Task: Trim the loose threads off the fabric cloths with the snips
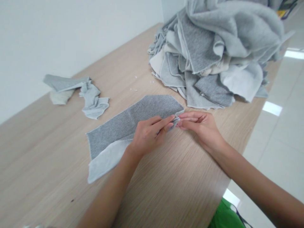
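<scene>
A long piece of grey fabric (123,122) lies on the wooden table, its near edge turned over so that a paler underside shows. My left hand (152,131) pinches the fabric close to its right end, thumb and fingers pressed together. Right beside it, my right hand (199,125) grips the very corner of the same piece between thumb and fingertips. A small fold of cloth is bunched between the two hands. The fingers hide part of that corner.
A tall heap of grey and white fabric pieces (206,53) stands at the back right. Some crumpled scraps (92,98) lie at the left, near the wall. The table's right edge drops to a tiled floor (277,136). Something green (225,215) shows at the bottom.
</scene>
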Demonstrator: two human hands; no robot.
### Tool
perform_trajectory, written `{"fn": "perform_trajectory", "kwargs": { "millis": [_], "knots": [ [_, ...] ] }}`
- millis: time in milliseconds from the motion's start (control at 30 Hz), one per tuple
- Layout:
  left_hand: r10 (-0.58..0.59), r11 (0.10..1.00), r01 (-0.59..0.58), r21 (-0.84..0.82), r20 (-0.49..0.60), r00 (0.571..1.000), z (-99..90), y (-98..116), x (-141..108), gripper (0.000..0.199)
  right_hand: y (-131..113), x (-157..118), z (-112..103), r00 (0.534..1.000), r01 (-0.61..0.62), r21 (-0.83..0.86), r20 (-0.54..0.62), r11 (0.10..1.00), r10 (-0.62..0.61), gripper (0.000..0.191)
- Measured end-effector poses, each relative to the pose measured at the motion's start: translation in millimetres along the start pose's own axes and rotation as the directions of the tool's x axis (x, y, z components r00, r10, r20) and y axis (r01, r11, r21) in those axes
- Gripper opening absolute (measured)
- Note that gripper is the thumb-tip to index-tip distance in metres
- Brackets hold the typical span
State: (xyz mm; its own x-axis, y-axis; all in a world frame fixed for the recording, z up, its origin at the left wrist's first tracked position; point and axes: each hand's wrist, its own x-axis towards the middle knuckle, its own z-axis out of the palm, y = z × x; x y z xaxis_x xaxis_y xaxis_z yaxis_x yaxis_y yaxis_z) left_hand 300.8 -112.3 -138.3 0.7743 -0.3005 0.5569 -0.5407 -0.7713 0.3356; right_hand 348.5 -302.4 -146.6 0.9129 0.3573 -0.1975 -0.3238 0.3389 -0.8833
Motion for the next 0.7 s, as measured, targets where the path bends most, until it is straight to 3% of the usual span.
{"fn": "perform_trajectory", "kwargs": {
  "millis": [333,500,700],
  "knots": [
    [-0.037,0.998,0.039,-0.053,0.028,0.999,-14.7,-4.7,8.8,0.025,3.8,3.0,-1.1,1.000,-0.026,0.004,0.010,1.000,0.026,0.028],
    [-0.030,1.000,0.030,-0.005,0.105,0.994,-36.6,-2.4,11.8,0.030,5.7,4.3,-3.9,0.999,-0.027,-0.029,0.046,0.999,0.029,0.031],
    [-0.092,0.985,0.064,0.158,0.177,0.980,-68.6,5.6,-4.1,0.031,7.3,6.4,-9.8,0.994,-0.085,-0.037,0.062,0.996,0.087,0.032]
  ]
}}
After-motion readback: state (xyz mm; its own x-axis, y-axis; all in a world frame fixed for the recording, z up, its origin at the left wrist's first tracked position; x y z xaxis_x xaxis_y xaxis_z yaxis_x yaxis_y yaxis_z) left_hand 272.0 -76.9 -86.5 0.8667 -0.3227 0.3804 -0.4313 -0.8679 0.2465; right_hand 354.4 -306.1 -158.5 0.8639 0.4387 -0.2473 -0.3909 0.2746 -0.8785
